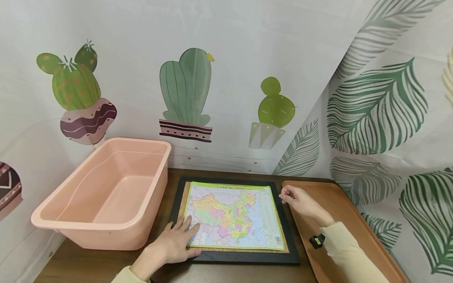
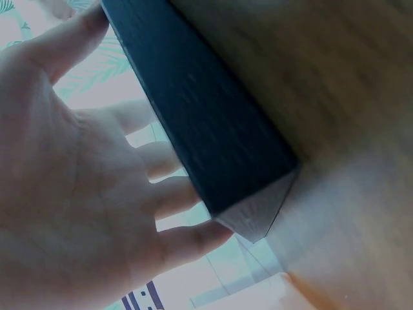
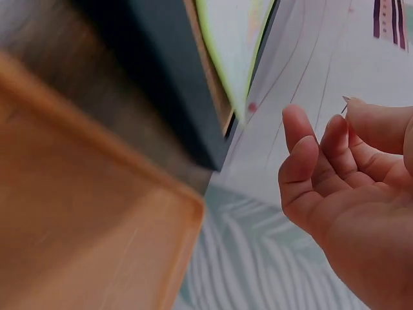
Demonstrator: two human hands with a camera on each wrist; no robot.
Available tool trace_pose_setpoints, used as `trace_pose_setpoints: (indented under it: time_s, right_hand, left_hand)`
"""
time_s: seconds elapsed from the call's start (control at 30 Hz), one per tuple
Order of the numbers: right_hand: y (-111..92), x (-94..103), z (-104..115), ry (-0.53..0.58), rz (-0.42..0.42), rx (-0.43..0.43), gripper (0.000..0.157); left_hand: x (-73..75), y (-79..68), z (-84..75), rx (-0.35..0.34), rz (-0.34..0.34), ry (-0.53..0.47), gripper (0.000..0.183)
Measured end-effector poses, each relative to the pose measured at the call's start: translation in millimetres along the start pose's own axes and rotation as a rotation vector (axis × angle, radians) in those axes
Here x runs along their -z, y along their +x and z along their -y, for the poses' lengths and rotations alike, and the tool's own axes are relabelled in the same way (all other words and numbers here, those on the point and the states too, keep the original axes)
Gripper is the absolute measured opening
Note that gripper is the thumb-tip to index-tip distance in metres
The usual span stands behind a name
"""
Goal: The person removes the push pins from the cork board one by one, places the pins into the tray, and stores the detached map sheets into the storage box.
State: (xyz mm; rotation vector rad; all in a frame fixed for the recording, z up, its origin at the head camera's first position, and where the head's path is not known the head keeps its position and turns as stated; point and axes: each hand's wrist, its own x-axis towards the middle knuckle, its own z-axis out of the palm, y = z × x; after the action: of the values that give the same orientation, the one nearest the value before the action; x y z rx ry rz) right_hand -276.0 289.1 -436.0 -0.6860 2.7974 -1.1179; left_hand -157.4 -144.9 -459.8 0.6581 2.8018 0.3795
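Observation:
A colourful map with a green border lies on a cork board in a black frame. My left hand rests with fingers spread across the frame's lower left corner, fingertips on the map. In the left wrist view, the palm of that hand faces the frame's dark side. My right hand is raised near the map's upper right corner, pinching a small pin between thumb and fingers. Only the pin's pointed tip shows in the right wrist view; its head is hidden.
A deep pink plastic tub stands left of the board. To the right, under my right forearm, lies a brown tray. A cloth printed with cacti and leaves hangs behind the wooden table.

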Motion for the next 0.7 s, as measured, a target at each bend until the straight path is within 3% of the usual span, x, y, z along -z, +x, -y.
trace_pose_setpoints:
  time_s: [0.37,0.7]
  right_hand:
    - [-25,17.1,-34,-0.051,-0.059,-0.078,0.009]
    - [-40,32.9,-51,-0.115,-0.082,-0.108,0.008]
  left_hand:
    - [-0.3,-1.0,-1.1,0.002,-0.012,0.007,0.079]
    - [-0.2,-0.5,-0.9,0.002,-0.015,0.013,0.079]
